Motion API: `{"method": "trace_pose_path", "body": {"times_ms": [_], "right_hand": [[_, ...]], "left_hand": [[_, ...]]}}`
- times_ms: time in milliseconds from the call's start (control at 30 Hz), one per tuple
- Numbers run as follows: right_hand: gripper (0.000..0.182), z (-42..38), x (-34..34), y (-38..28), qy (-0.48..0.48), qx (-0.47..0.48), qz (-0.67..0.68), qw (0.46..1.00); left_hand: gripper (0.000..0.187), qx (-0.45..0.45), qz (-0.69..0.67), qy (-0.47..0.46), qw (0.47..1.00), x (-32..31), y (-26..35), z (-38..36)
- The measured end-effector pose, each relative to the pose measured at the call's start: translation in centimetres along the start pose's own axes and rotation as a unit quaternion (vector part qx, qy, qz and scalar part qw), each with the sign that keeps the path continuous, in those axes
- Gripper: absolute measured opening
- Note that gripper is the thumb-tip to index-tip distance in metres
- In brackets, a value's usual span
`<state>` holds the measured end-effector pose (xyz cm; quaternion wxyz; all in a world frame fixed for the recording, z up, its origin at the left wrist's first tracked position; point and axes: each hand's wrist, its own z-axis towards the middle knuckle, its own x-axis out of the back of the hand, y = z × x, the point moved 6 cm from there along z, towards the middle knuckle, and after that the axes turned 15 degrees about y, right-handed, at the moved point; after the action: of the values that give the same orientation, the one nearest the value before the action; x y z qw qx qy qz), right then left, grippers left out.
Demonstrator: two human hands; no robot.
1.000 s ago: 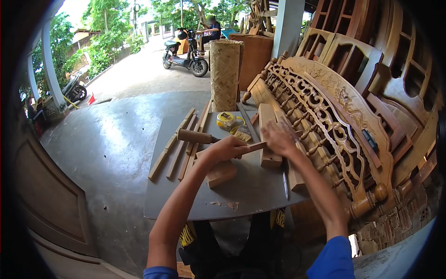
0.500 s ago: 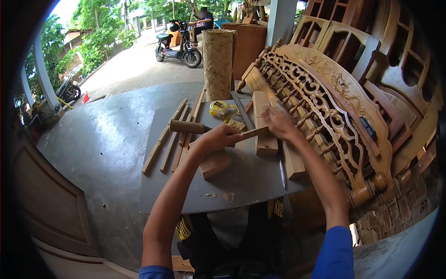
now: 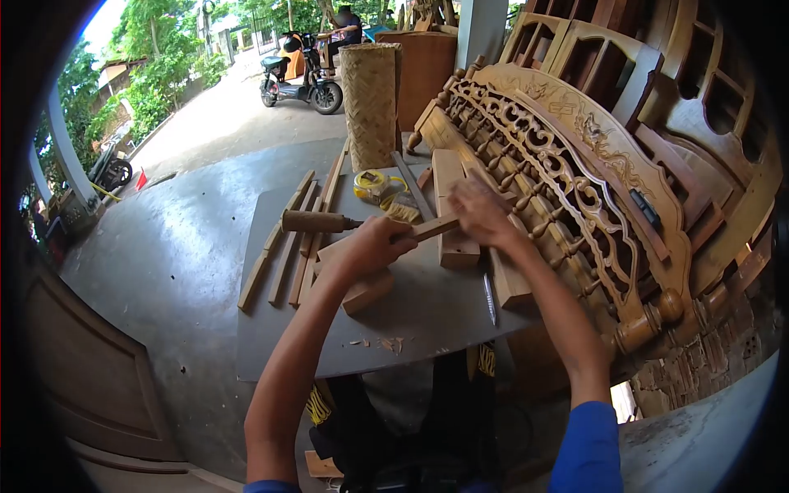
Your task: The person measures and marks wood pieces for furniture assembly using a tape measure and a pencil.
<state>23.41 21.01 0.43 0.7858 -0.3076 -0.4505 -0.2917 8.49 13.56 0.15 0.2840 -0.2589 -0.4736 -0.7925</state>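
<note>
My left hand is closed around a short wooden strip, held above the table. My right hand, smeared by motion, is at the strip's far end, over a thick wooden block; I cannot tell what its fingers hold. A wooden-handled tool, chisel-like, lies left of my left hand, its metal end running behind that hand. Below my left wrist rests another wood block. A yellow tape measure and a pale brush-like thing sit beyond my hands.
On the grey table, several thin wood strips lie at left, with shavings near the front edge. A silver pen lies at right. Behind stands a woven roll. A carved wooden headboard leans at right. A person sits near a scooter.
The view has shifted slightly, so the table and its contents appear a little further left. My left hand keeps hold of the strip; my right hand is still blurred at its far end.
</note>
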Motion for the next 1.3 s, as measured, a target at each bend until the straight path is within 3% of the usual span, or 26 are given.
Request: {"method": "trace_pose_path", "body": {"times_ms": [33, 133, 167, 267, 300, 400, 433, 467, 533, 600, 633, 667, 767, 800, 867, 900, 933, 1000, 1033, 1100, 1133, 1167, 1233, 1300], "right_hand": [[0.072, 0.6, -1.4, 4.7, 0.102, -0.104, 0.087, 0.985], [0.078, -1.0, -1.5, -1.7, 0.053, 0.041, -0.051, 0.996], [0.081, -2.5, -3.1, -4.1, 0.063, 0.128, -0.003, 0.99], [0.061, 0.4, -1.6, 2.1, 0.066, -0.048, 0.011, 0.997], [0.054, 1.4, -2.3, 6.8, 0.144, -0.164, 0.092, 0.971], [0.053, 0.5, -2.1, 0.0, 0.048, -0.013, -0.059, 0.997], [0.052, -2.0, -0.6, -4.5, 0.082, 0.042, -0.069, 0.993], [0.054, -1.8, -0.3, -3.7, 0.052, 0.05, -0.054, 0.996], [0.058, -0.8, -0.7, -1.9, -0.011, 0.054, -0.006, 0.998], [0.068, 0.8, -1.0, 7.3, 0.067, -0.165, 0.007, 0.984], [0.065, 0.8, -0.7, 7.3, 0.038, -0.153, -0.03, 0.987], [0.062, 0.8, -0.6, 7.2, 0.006, -0.14, -0.069, 0.988], [0.053, 0.1, 1.4, 3.4, -0.089, -0.052, 0.053, 0.993], [0.049, 0.5, 2.2, 3.4, 0.002, -0.054, 0.154, 0.987], [0.042, 1.0, 3.3, 3.9, 0.18, -0.056, 0.353, 0.916], [0.036, 0.6, 4.4, 2.2, 0.162, -0.108, 0.518, 0.833], [0.031, -0.4, 6.3, -0.4, 0.136, -0.16, 0.663, 0.719], [0.027, -0.7, 7.0, -3.7, 0.118, -0.139, 0.747, 0.64], [0.028, -0.8, 6.6, -4.7, 0.102, -0.138, 0.777, 0.606], [0.03, -0.9, 5.2, -6.2, 0.062, -0.146, 0.835, 0.526], [0.03, -1.0, 4.6, -6.8, 0.049, -0.138, 0.843, 0.517], [0.03, -0.9, 4.1, -7.4, 0.036, -0.129, 0.851, 0.507], [0.03, -0.8, 3.5, -8.1, 0.032, -0.136, 0.86, 0.49], [0.029, -0.7, 2.9, -8.4, 0.104, -0.202, 0.821, 0.525]], "left_hand": [[0.02, -0.005, -0.021, 0.023, 1.0, 0.3, 0.1, 0.0], [0.019, -0.037, -0.042, 0.014, 0.998, 0.5, 0.0, 0.2], [0.019, -0.06, -0.04, 0.041, 0.997, -0.1, -0.6, 0.3], [0.02, 0.033, -0.002, -0.001, 0.999, 0.3, 0.3, -0.2], [0.02, 0.005, -0.006, 0.01, 1.0, 0.5, 0.5, -0.1], [0.02, -0.008, -0.021, 0.019, 1.0, 0.1, -0.9, 0.2], [0.02, -0.011, -0.022, 0.023, 0.999, 0.4, -0.5, 0.3], [0.02, -0.011, -0.025, 0.026, 0.999, 0.8, 0.2, 0.3], [0.019, -0.003, -0.025, 0.005, 1.0, 0.0, 0.6, -0.6], [0.018, -0.006, -0.004, -0.013, 1.0, 0.5, 0.5, 0.0], [0.018, -0.064, -0.031, 0.028, 0.997, 0.7, 0.6, 0.2], [0.018, -0.052, -0.026, 0.017, 0.998, 0.7, -0.3, 0.7], [0.021, 0.032, 0.017, -0.048, 0.998, 0.2, -0.5, 0.5], [0.022, 0.012, 0.006, -0.03, 0.999, 0.4, -0.2, 0.5], [0.026, -0.028, -0.009, 0.008, 1.0, 0.4, -0.5, 0.7], [0.04, -0.049, -0.031, 0.09, 0.994, 1.1, -0.5, 0.6], [0.047, -0.05, -0.006, 0.11, 0.993, 1.7, -0.1, 0.6], [0.061, -0.055, 0.042, 0.14, 0.988, 3.3, 1.6, 0.6], [0.073, -0.021, -0.002, 0.082, 0.996, 3.3, 2.1, 0.6], [0.072, 0.026, -0.225, 0.003, 0.974, 3.0, 3.7, 0.1], [0.071, 0.051, -0.334, -0.034, 0.941, 2.8, 4.9, -0.4], [0.063, 0.07, -0.381, -0.005, 0.922, 3.6, 6.1, -0.9], [0.056, 0.09, -0.35, 0.054, 0.931, 4.1, 6.2, -0.7], [0.039, 0.098, -0.368, 0.112, 0.918, 5.1, 6.1, -0.6]]}}
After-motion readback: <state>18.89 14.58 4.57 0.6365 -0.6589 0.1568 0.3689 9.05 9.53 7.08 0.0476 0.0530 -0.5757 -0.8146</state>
